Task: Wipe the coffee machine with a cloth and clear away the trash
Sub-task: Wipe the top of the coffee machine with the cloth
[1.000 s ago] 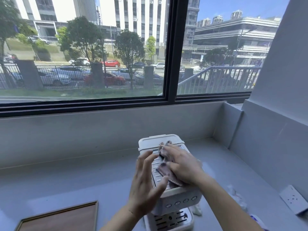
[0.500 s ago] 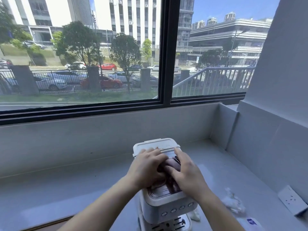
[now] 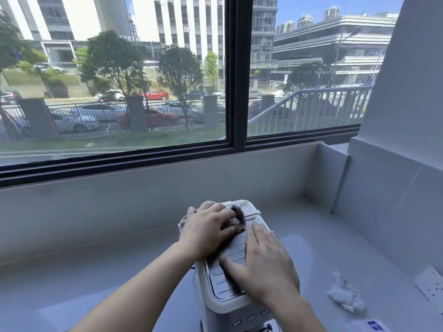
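A white coffee machine (image 3: 223,305) stands on the pale counter (image 3: 96,271) at the bottom middle, seen from above, with a ribbed top plate and buttons along its front. My left hand (image 3: 208,230) presses a small brownish cloth (image 3: 236,220) against the far left part of the machine's top. My right hand (image 3: 266,264) lies flat with spread fingers on the near right part of the top, holding nothing. A crumpled white paper scrap (image 3: 345,294) lies on the counter to the right of the machine.
A white wall socket (image 3: 431,287) sits low on the right wall. A small packet with blue print (image 3: 375,325) lies at the bottom right edge. A backsplash and a large window run behind the counter; a wall closes the right side.
The cloth has passed from my right hand to my left hand and moved to the far end of the machine's top. My right hand now rests flat nearer the front.
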